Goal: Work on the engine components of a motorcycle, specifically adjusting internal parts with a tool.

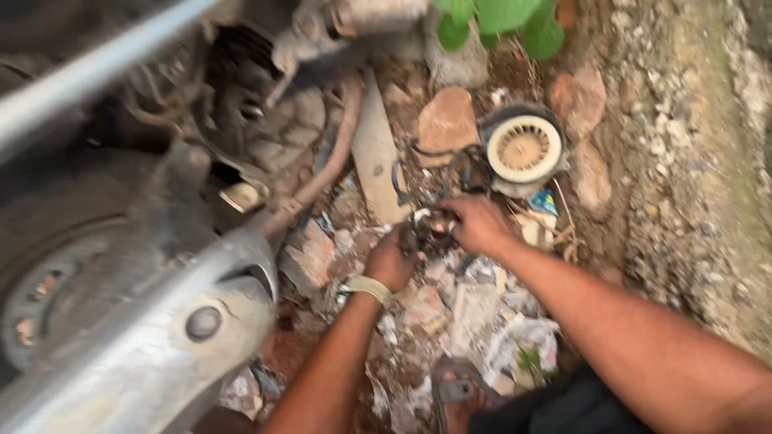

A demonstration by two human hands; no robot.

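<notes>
Both my hands meet over a small dark metal part (430,231) with black wires, held just above the rubble-strewn ground. My left hand (392,259), with a pale band at the wrist, grips the part from the left. From the right, my right hand (478,223) closes its fingers on the same part. Black cables run from it up toward a round cream-coloured fan housing (523,148) lying on the ground just beyond my right hand. The picture is blurred, so the part's exact shape is unclear.
A motorcycle's engine (257,112), silver frame tube (88,76) and exhaust cover (185,321) fill the left side. Broken stones and bricks (446,120), paper scraps (515,341) and a flat grey strip (376,153) litter the ground. My sandalled foot (458,398) is at the bottom. Green leaves (498,20) top centre.
</notes>
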